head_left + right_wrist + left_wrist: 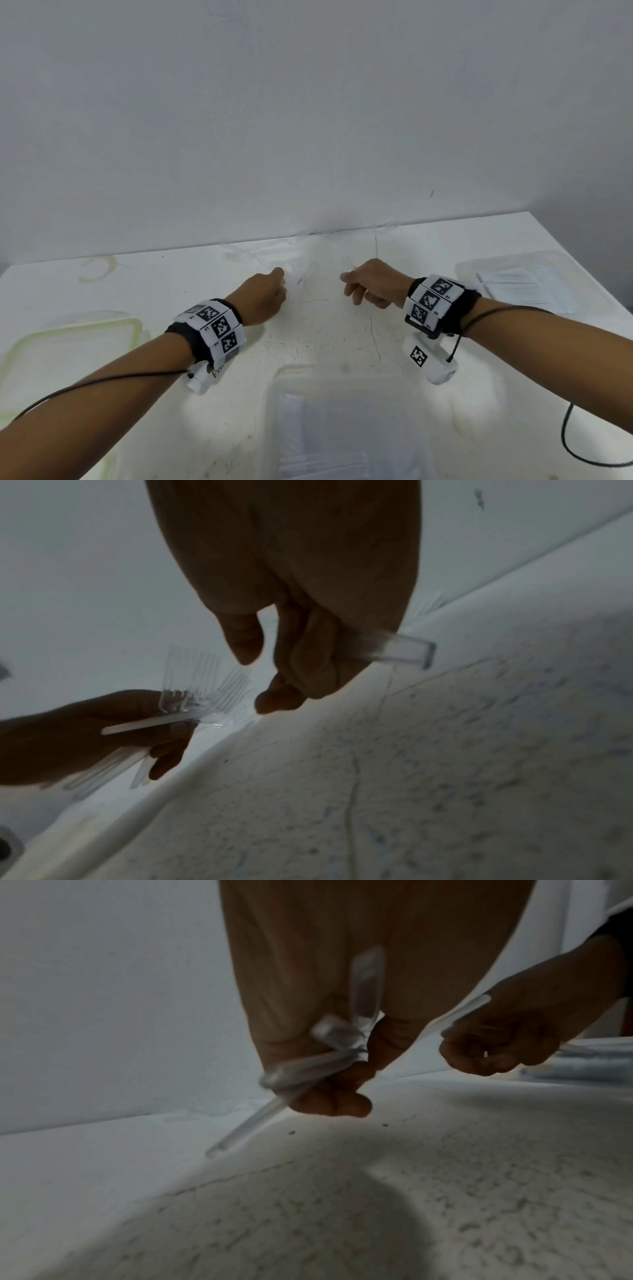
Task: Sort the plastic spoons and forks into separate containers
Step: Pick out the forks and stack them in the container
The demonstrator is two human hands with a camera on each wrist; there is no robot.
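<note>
My left hand (278, 286) hovers above the white table (325, 342) and grips a fan of several clear plastic forks (202, 691). Their handles (308, 1066) cross under the curled fingers. My right hand (354, 286), a short gap to the right, grips one clear utensil by its handle (397, 650). Its head is hidden, so I cannot tell whether it is a spoon or a fork. More clear cutlery (260, 255) lies loose at the back along the wall. All of it is transparent and faint against the table.
A green-rimmed container (133, 329) sits at the left. A clear tub (274, 411) stands at the front centre. Another clear container (469, 267) at the right holds clear utensils. A black cable (568, 445) loops at the right front. The wall rises just behind the cutlery.
</note>
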